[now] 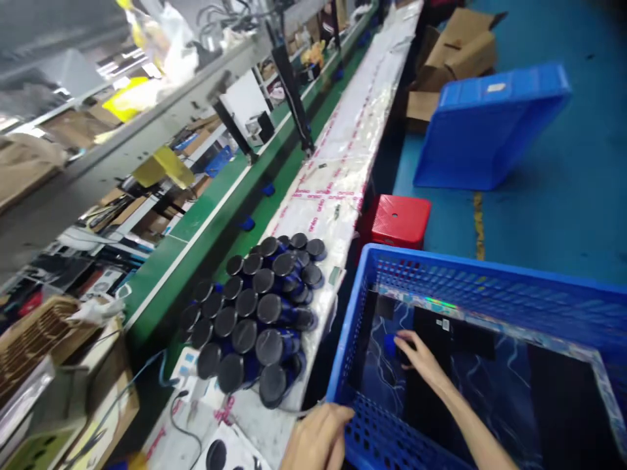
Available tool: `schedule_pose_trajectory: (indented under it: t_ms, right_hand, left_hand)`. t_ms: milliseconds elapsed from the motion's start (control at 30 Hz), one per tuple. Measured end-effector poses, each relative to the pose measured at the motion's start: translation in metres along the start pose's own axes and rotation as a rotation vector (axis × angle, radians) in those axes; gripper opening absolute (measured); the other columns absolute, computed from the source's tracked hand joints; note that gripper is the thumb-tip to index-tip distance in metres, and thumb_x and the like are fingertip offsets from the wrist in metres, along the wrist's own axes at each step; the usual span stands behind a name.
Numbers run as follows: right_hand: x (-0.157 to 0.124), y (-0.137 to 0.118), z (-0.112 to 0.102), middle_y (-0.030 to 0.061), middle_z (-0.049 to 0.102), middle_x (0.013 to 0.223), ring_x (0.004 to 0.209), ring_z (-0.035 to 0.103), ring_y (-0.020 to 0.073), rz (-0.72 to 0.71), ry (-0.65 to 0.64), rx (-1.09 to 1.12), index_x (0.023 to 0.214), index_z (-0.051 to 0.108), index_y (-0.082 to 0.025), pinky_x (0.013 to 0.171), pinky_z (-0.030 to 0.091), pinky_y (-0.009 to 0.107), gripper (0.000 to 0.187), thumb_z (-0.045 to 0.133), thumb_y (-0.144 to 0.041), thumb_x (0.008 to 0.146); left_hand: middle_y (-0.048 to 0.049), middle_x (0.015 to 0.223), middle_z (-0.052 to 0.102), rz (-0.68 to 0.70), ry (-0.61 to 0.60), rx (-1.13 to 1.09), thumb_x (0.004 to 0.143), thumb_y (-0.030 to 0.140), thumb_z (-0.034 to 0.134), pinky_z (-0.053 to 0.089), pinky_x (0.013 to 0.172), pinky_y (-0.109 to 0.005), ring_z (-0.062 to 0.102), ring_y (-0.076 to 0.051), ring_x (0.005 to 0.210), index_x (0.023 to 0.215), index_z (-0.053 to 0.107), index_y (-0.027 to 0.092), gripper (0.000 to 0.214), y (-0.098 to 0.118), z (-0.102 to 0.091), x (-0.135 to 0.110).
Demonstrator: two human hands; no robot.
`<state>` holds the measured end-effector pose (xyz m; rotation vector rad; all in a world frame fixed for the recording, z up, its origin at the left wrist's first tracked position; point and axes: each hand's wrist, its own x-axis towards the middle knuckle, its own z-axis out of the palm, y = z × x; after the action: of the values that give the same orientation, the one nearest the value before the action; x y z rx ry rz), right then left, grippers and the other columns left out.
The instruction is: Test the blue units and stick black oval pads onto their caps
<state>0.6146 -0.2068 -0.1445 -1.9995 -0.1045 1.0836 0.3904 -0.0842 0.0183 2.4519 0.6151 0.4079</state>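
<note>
My right hand (420, 359) reaches down into a large blue perforated crate (470, 277) lined with dark plastic. Its fingers close around a small blue and black cylindrical item (392, 346) near the crate's left wall. My left hand (318, 438) grips the crate's near left rim, fingers curled over the edge. To the left, on a plastic-covered bench (337, 176), lies a pile of several blue cylinders with round black caps (255, 313), stacked on their sides.
A green conveyor belt (215, 215) runs along the bench. A red stool (399, 220) stands beyond the crate. A tilted blue bin (484, 127) and cardboard boxes (458, 49) sit on the blue floor. Cables and white cards lie at the bench's near end.
</note>
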Motion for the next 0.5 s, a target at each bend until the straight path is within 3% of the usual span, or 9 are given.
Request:
schedule_pose_trajectory:
  t_ms: [133,233,367,500]
  right_hand:
    - [-0.035,-0.122,0.023,0.0018,0.062,0.107,0.099,0.058,0.0199,-0.347,0.025,0.076,0.103,0.059,-0.023,0.075,0.050,0.026,0.031,0.054,-0.048,0.084]
    - [-0.055,-0.189,0.060,0.0043,0.063,0.100,0.091,0.060,0.0202,-0.433,0.080,0.030,0.100,0.060,-0.019,0.074,0.051,0.033,0.036,0.052,-0.051,0.085]
    - [-0.057,-0.233,0.100,0.0081,0.058,0.112,0.102,0.055,0.0214,-0.488,0.164,-0.076,0.108,0.057,-0.015,0.089,0.044,0.044,0.032,0.053,-0.041,0.090]
    - [-0.056,-0.239,0.113,0.0087,0.054,0.120,0.107,0.053,0.0230,-0.521,0.165,-0.144,0.116,0.054,-0.016,0.091,0.043,0.047,0.034,0.054,-0.036,0.090]
  left_hand:
    - [-0.0037,0.084,0.069,0.056,0.027,-0.178,0.091,0.022,0.031,0.057,0.065,-0.035,0.066,-0.021,0.076,0.105,0.058,0.033,0.032,0.005,-0.052,0.027]
    - [-0.0018,0.091,0.069,0.103,0.012,-0.212,0.091,0.018,0.035,0.057,0.071,-0.031,0.066,-0.018,0.082,0.110,0.055,0.033,0.032,-0.007,-0.095,0.038]
    - [-0.0036,0.098,0.068,0.142,0.037,-0.133,0.088,0.016,0.044,0.056,0.073,-0.026,0.067,-0.017,0.085,0.111,0.054,0.027,0.028,-0.041,-0.133,0.039]
    - [-0.0067,0.097,0.068,0.062,0.127,-0.123,0.089,0.021,0.046,0.054,0.077,-0.028,0.066,-0.017,0.085,0.109,0.056,0.022,0.023,-0.069,-0.140,0.036]
